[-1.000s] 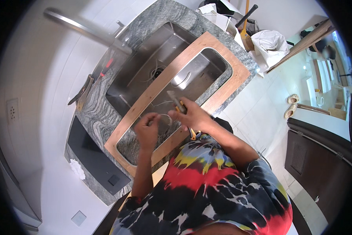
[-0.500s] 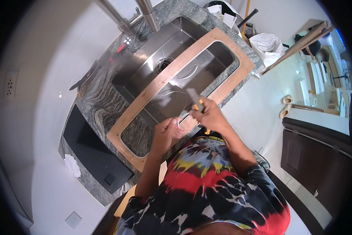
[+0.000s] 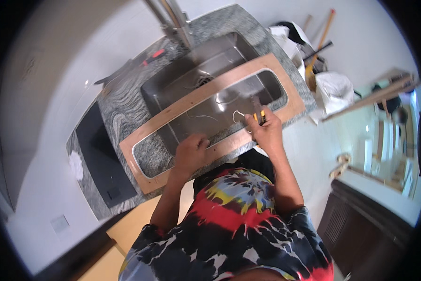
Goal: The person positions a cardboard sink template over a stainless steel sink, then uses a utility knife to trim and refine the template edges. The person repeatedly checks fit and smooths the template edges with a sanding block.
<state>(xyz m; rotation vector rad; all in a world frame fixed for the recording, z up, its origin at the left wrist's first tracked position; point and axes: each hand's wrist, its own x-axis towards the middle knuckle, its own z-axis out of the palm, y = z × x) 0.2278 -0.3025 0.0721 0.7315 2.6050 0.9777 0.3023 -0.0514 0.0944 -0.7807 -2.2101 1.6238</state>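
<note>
Gripping a dark-and-yellow hand tool (image 3: 256, 105), your right hand (image 3: 268, 131) is hovering over the near side of the wooden frame (image 3: 196, 102), toward its right end. A short white strip (image 3: 239, 112) is curling out to the left from beside those fingers. Your left hand (image 3: 190, 151) is bending its fingers inward above the near rail, left of the other hand; it is blurring, so I cannot tell whether it is holding anything or touching the wood.

The frame is lying slantwise across the sink (image 3: 173, 89) and the granite counter (image 3: 109, 119), its left end sitting nearer you than its right. Its long, round-cornered opening is already showing cut through, and a pale line is tracing the opening's edge at both ends. Inside the sink a thin white strand (image 3: 202, 116) is lying loose, apart from both hands, so some stripping or trimming is seemingly done. The strip at your right hand is not yet lying with it. How much of the edge is remaining unworked, the blur is hiding. At the far left, a red-handled tool (image 3: 154, 56) is resting on the counter, away from your hands.
</note>
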